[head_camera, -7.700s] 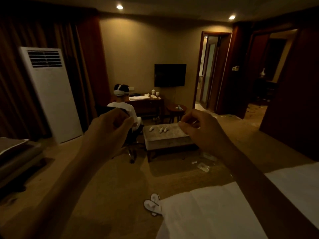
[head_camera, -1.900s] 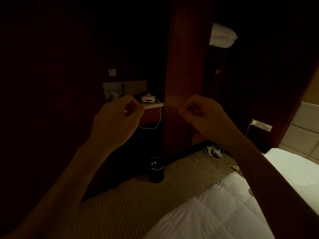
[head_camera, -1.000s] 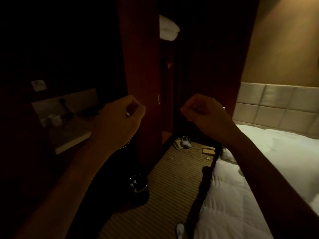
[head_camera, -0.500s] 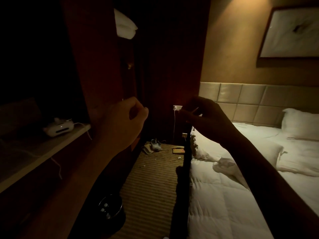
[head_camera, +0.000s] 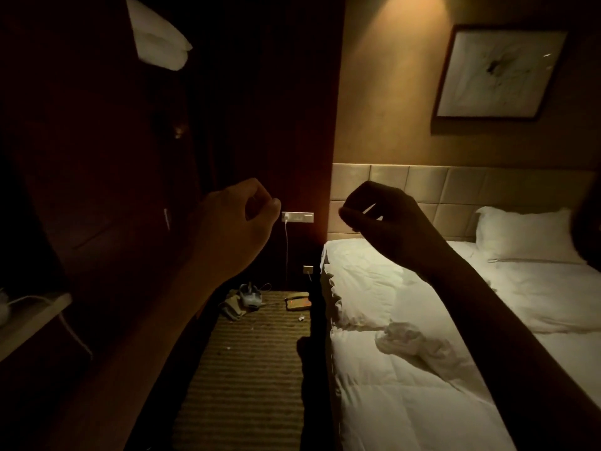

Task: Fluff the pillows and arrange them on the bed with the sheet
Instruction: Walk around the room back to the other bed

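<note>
The bed (head_camera: 406, 395) fills the lower right, covered by a rumpled white sheet and quilt. One white pillow (head_camera: 523, 234) leans against the padded headboard (head_camera: 432, 187) at the far right. A second white pillow (head_camera: 159, 40) rests high on a dark wardrobe shelf at the upper left. My left hand (head_camera: 237, 229) is raised in front of the wardrobe, fingers curled, with nothing in it. My right hand (head_camera: 387, 219) hovers above the bed's near-left corner, fingers pinched together, empty. A crumpled white cloth (head_camera: 413, 340) lies on the quilt below my right forearm.
A striped carpet aisle (head_camera: 250, 369) runs between the bed and the dark wardrobe (head_camera: 97, 190). A telephone (head_camera: 297, 302) and small clutter (head_camera: 244, 299) lie on the floor at its far end. A wall socket with a cable (head_camera: 297, 217) sits behind. A shelf (head_camera: 29, 317) juts at left.
The view has kept swinging right: the headboard, the picture and the bed pillow are now nearer the middle. Both hands stay raised and curled in front of me.
</note>
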{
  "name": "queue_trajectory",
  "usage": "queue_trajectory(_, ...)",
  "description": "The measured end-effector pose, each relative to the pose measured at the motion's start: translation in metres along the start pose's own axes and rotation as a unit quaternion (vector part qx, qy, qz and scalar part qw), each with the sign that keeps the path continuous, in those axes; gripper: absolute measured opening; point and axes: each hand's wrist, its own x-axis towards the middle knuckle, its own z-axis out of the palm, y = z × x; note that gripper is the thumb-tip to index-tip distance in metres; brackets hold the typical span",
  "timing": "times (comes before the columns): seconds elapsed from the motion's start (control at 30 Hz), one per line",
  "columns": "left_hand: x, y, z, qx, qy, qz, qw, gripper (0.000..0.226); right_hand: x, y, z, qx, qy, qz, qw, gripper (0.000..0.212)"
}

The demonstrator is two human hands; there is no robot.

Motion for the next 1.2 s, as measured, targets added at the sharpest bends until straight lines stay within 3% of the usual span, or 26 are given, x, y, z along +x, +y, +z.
queue_trajectory(0.4, 0.155, -0.089, 0.119, -0.074, -0.041, 0.104, 0.991, 0.026, 0.1, 0.076, 0.047, -0.093, 0.066, 0.114, 0.987, 0.014)
queue_trajectory(0.67, 0.251, -0.14, 0.18, -0.142, -0.1, 0.161, 0.972, 0.016, 0.166, 0.112, 0.08, -0.149, 0.122, 0.168, 0.967, 0.017)
queue_trajectory(1.2, 0.358, -0.157, 0.301, -0.215, -0.136, 0.231, 0.939, 0.02, 0.244, 0.204, 0.076, -0.218, 0.174, 0.236, 0.931, 0.011)
